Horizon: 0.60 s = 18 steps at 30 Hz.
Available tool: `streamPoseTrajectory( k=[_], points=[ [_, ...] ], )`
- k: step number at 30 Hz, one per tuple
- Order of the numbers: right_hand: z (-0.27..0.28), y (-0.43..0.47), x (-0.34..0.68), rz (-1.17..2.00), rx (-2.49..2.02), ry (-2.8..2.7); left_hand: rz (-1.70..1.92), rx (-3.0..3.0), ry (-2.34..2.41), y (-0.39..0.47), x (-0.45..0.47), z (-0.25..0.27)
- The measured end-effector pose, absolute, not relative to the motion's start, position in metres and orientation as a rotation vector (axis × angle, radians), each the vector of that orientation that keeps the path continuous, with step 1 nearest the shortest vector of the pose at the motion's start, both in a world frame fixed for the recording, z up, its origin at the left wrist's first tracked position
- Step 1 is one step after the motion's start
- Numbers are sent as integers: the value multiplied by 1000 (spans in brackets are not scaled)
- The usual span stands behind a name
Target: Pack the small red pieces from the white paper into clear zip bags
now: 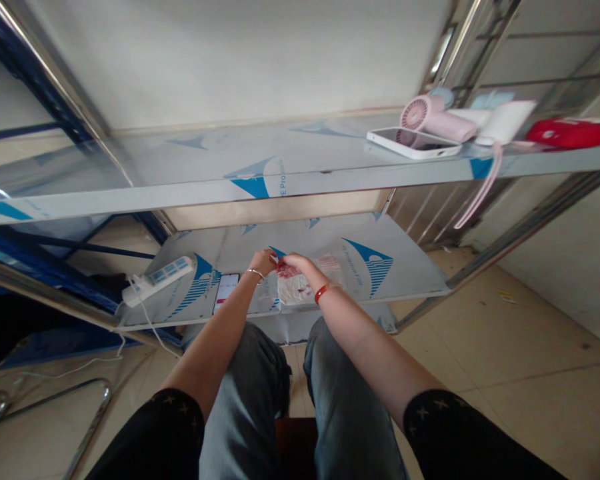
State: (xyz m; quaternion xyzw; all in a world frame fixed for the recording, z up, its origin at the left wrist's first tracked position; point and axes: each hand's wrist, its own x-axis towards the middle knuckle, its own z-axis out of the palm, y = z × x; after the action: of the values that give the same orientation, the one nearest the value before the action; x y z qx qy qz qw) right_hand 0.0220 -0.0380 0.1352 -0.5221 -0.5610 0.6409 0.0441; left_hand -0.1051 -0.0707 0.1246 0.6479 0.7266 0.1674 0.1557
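My left hand [264, 261] and my right hand [296, 264] meet over the middle of the lower shelf [325, 233]. The fingers of both are closed, with the tips pinched together. A small spot of red shows between them, too small and blurred to name. Just below my right hand lies a clear plastic bag [291, 291] with whitish and pinkish contents, partly covered by the hand and wrist. Beside my left forearm, a phone [227, 288] with a lit screen rests flat on the same shelf.
A white power strip [167, 275] with a trailing cable sits at the shelf's left end. On the upper shelf [180, 157] are a white phone [413, 143], a pink handheld fan [437, 119] and a red pouch [570, 133]. The upper shelf's front edge runs above my hands.
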Motion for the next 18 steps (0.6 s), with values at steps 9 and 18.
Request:
streamPoseTrajectory(
  k=[9, 18],
  points=[
    [142, -44, 24, 1914, -1610, -1670, 435, 1933, 2074, -72, -107, 123],
    [147, -49, 16, 1832, -1613, -1621, 296, 2078, 2095, -71, -103, 122]
  ],
)
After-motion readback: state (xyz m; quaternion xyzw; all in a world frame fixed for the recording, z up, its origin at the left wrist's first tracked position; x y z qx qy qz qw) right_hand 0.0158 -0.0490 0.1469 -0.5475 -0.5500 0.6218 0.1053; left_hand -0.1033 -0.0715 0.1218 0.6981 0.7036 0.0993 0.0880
